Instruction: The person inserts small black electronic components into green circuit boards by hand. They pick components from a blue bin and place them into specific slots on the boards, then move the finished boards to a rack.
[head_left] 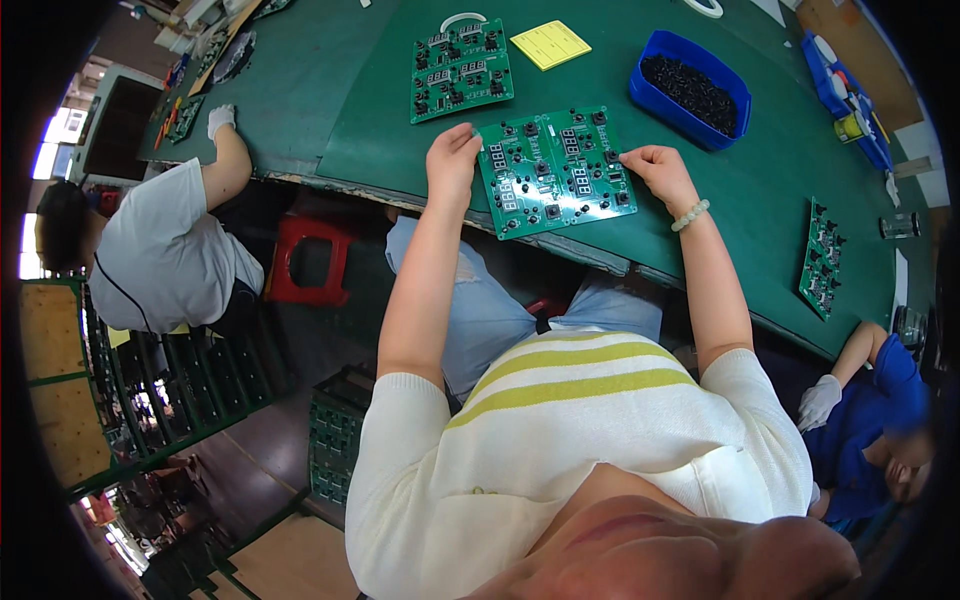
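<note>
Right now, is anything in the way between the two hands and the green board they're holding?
Nothing visible is: the left hand grips the board by its upper left corner, the right hand by its right edge. The blue tub sits to one side.

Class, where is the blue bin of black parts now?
The blue bin sits right of centre near the head view's top, on the green tabletop beyond the right hand.

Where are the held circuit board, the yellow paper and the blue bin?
Held circuit board (557, 174), head view: middle of its component side.
Yellow paper (552, 45), head view: middle of its top face.
Blue bin (670, 111), head view: its near wall.
</note>
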